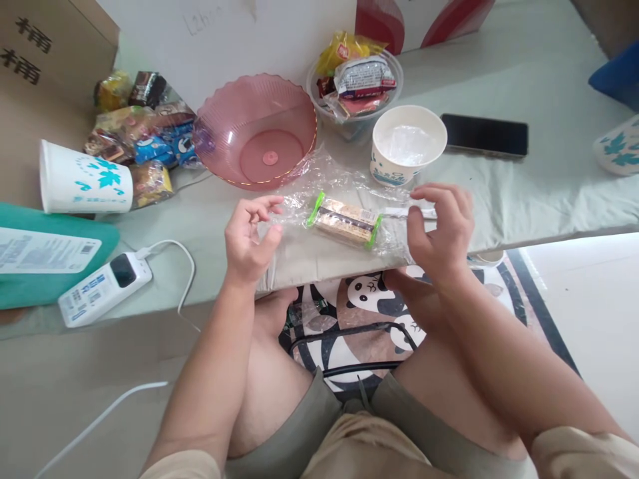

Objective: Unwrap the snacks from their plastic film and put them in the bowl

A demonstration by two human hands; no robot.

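A wrapped snack bar (345,222) with bright green ends lies near the table's front edge, between my two hands. Thin clear plastic film (327,174) is spread around and behind it, reaching close to the fingers on either side. On the left, my left hand (251,237) is open, its curved fingers apart from the thumb at the film's edge. My right hand (444,229) faces it from the other side, also open, with a gap between thumb and forefinger. Whether either hand touches the film is hard to make out. A thin white strip (409,213) lies beside my right hand.
Behind the film stand a pink bowl (219,126), a clear tub (394,100) of packaged snacks and a paper cup (407,143) with plastic inside. A phone (486,136) lies right. Leftward are heaped snacks (150,136), a tipped cup (82,178) and a corded power strip (104,289).
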